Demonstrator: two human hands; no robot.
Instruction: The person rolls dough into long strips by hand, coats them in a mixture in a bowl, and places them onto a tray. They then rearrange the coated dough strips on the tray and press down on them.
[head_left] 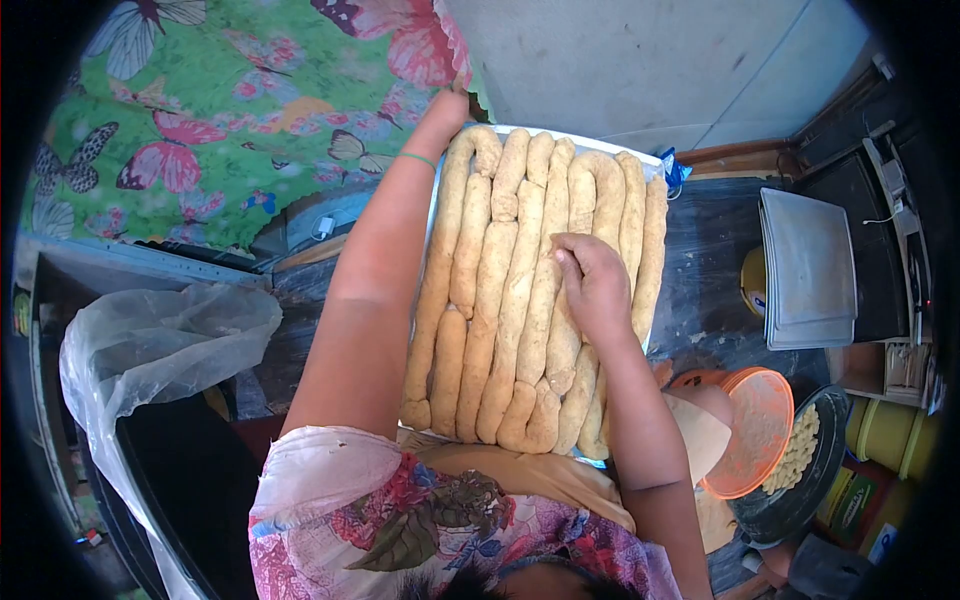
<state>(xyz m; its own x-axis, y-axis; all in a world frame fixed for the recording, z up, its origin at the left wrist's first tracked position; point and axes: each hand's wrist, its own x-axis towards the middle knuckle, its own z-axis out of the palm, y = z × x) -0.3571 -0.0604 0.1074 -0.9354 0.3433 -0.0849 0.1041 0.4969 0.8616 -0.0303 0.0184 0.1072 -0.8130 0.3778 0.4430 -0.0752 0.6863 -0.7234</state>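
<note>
Long, crumb-dusted dough rolls (pixel 497 290) lie side by side on a pale tray (pixel 640 158) across my lap, some bent over at their ends. My right hand (pixel 598 285) is over the middle rolls, thumb and forefinger drawn together in a pinch at a roll's surface. Whatever sits between those fingertips is too small to make out. My left arm stretches past the tray's far left corner. There my left hand (pixel 455 102) is closed on the edge of a green butterfly-print curtain (pixel 290 110), its fingers mostly hidden.
To the right stand an orange-rimmed bucket (pixel 748 430) and a dark basin (pixel 825 440) with small dough pieces. Flat metal sheets (pixel 810 270) lean beyond them. A plastic bag (pixel 160 340) drapes over a black container at left. A pale wall (pixel 620 70) closes off the far side.
</note>
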